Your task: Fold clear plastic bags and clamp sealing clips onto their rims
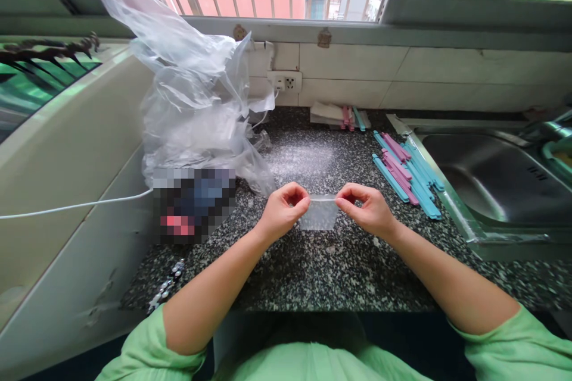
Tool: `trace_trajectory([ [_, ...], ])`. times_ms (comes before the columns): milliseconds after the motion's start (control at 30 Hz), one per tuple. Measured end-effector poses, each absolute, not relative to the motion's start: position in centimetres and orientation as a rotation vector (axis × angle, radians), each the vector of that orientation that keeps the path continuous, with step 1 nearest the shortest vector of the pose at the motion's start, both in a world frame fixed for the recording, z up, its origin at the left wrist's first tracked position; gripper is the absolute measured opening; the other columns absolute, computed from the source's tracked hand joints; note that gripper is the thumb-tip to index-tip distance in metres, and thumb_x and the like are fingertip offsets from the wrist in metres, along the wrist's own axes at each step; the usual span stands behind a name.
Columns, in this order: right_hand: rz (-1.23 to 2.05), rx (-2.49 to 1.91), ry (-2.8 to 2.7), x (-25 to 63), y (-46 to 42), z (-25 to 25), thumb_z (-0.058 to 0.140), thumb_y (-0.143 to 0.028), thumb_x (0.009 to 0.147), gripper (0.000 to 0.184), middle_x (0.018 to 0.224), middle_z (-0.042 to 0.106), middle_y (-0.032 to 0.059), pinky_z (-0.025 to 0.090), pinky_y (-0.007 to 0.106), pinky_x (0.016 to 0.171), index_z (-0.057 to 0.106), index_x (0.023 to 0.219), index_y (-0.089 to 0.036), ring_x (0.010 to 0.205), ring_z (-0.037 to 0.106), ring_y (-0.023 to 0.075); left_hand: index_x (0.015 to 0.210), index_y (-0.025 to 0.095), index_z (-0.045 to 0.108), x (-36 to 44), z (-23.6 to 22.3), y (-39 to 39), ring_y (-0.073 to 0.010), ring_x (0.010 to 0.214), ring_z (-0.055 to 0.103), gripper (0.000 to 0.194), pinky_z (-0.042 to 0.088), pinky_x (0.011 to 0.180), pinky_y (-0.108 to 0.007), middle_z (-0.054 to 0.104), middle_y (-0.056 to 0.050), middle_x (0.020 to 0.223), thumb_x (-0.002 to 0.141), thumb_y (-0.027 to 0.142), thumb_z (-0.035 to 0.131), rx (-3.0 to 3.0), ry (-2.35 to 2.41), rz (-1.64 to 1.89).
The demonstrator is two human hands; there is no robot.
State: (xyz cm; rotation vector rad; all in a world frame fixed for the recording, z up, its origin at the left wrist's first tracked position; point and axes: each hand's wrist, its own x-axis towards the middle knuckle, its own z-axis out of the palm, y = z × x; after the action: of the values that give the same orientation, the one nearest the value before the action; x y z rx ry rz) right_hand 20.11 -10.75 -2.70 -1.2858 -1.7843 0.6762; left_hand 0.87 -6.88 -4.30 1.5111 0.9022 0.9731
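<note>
A small clear plastic bag (318, 216) hangs between my two hands, its upper edge stretched level over the speckled counter. My left hand (286, 207) pinches the bag's upper left corner between thumb and forefinger. At the upper right corner, my right hand (367, 208) pinches it in the same way. Nothing can be made out inside the bag. To the right of my right hand lies a loose pile of blue and pink plastic bag sealing clips (404, 171).
A big heap of clear plastic bags (196, 95) stands back left. Before it lies a blurred-out dark device (194, 205) with a white cable (75, 208). More clips (353, 118) lie by the wall under a socket (286, 82). A steel sink (482, 161) is at right.
</note>
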Motion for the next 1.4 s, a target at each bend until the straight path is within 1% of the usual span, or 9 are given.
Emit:
trace_trajectory([
  [167, 0.717, -1.263, -1.811, 19.95, -10.88, -2.53, 0.055, -0.028, 0.078, 0.017, 0.059, 0.055, -0.0004, 0.039, 0.022, 0.051, 0.057, 0.065, -0.016, 0.054, 0.047, 0.0093, 0.068, 0.015, 0.055, 0.73, -4.09, -7.02, -0.0093, 0.058, 0.043, 0.015, 0.035, 0.055, -0.022, 0.049, 0.002, 0.061, 0.071, 0.029, 0.059, 1.635, 0.860, 0.906],
  [533, 0.685, -1.253, -1.773, 19.83, -10.92, -2.80, 0.057, -0.025, 0.077, 0.015, 0.060, 0.056, -0.0001, 0.038, 0.022, 0.050, 0.059, 0.066, -0.016, 0.053, 0.047, 0.0088, 0.063, 0.015, 0.055, 0.88, -4.21, -7.08, -0.0092, 0.057, 0.043, 0.016, 0.035, 0.054, -0.022, 0.048, 0.002, 0.059, 0.072, 0.028, 0.057, 1.680, 0.872, 0.961],
  [700, 0.669, -1.261, -1.782, 19.75, -10.96, -2.69, 0.057, -0.025, 0.077, 0.015, 0.059, 0.055, 0.0000, 0.038, 0.022, 0.049, 0.058, 0.065, -0.016, 0.053, 0.047, 0.0089, 0.061, 0.015, 0.052, 0.86, -4.11, -7.02, -0.0091, 0.056, 0.042, 0.016, 0.035, 0.054, -0.022, 0.046, 0.003, 0.058, 0.071, 0.027, 0.057, 1.681, 0.880, 0.935],
  [767, 0.671, -1.267, -1.785, 19.69, -11.02, -2.63, 0.056, -0.026, 0.077, 0.016, 0.059, 0.055, -0.0001, 0.038, 0.022, 0.049, 0.058, 0.065, -0.017, 0.053, 0.047, 0.0090, 0.062, 0.015, 0.051, 0.81, -4.06, -7.00, -0.0093, 0.057, 0.043, 0.016, 0.035, 0.055, -0.022, 0.047, 0.003, 0.059, 0.071, 0.028, 0.057, 1.684, 0.869, 0.898],
  [933, 0.680, -1.266, -1.809, 19.56, -11.16, -2.60, 0.055, -0.025, 0.077, 0.015, 0.058, 0.055, -0.0004, 0.038, 0.022, 0.049, 0.057, 0.065, -0.017, 0.053, 0.047, 0.0090, 0.069, 0.015, 0.056, 0.78, -4.21, -7.00, -0.0107, 0.063, 0.048, 0.014, 0.038, 0.060, -0.023, 0.052, 0.001, 0.065, 0.071, 0.029, 0.059, 1.697, 0.840, 0.851],
  [1133, 0.695, -1.247, -1.811, 19.51, -11.18, -2.96, 0.056, -0.025, 0.078, 0.015, 0.059, 0.053, -0.0010, 0.037, 0.022, 0.049, 0.057, 0.066, -0.016, 0.052, 0.044, 0.0084, 0.064, 0.015, 0.057, 0.86, -4.33, -7.05, -0.0105, 0.062, 0.048, 0.013, 0.038, 0.059, -0.023, 0.052, 0.000, 0.063, 0.072, 0.025, 0.058, 1.719, 0.807, 0.913],
  [1400, 0.668, -1.234, -1.848, 19.52, -11.07, -3.22, 0.056, -0.024, 0.079, 0.014, 0.060, 0.054, -0.0006, 0.038, 0.022, 0.050, 0.058, 0.067, -0.017, 0.054, 0.045, 0.0088, 0.063, 0.015, 0.055, 0.87, -4.41, -7.11, -0.0102, 0.061, 0.047, 0.013, 0.038, 0.059, -0.023, 0.052, 0.001, 0.062, 0.071, 0.024, 0.058, 1.731, 0.833, 0.912],
])
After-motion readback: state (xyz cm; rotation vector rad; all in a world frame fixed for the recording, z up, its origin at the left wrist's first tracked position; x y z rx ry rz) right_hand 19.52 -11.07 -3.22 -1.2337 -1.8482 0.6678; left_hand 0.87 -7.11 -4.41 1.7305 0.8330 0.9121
